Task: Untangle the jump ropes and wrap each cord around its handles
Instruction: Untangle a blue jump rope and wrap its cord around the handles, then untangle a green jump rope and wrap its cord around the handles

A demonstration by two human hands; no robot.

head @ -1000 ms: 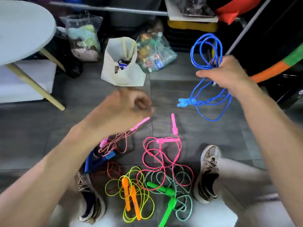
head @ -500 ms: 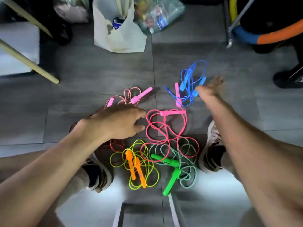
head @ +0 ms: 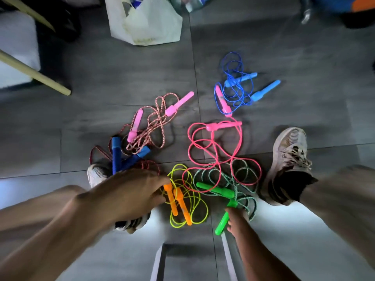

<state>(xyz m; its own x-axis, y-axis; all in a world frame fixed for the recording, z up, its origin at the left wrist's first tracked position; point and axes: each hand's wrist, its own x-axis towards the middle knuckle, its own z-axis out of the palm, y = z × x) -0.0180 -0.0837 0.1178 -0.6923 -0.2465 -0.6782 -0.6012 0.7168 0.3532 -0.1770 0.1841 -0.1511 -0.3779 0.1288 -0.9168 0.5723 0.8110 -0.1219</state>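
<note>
Blue rope [head: 239, 86] is out of my right hand now. A second ago I had it up in the air; it lies on the floor beyond the pink rope [head: 213, 151], cord loose around its two blue handles rather than wound on them, and one pink handle [head: 222, 102] lies under its loops. So I'd say that one is separated but hardly wrapped.

Both hands have dropped to the near pile. My left hand [head: 129, 196] has come down from the striped pink rope [head: 150, 126] and its fingertips touch the top of the orange handles [head: 178, 201] of the yellow rope [head: 194, 205]; whether they grip yet, I cannot tell. My right hand [head: 236, 222] is touching the nearer green handle [head: 222, 224], fingers curling at it, grip unclear through the blur. The green rope [head: 229, 179] lies under pink loops, so lifting it should snag.
</note>
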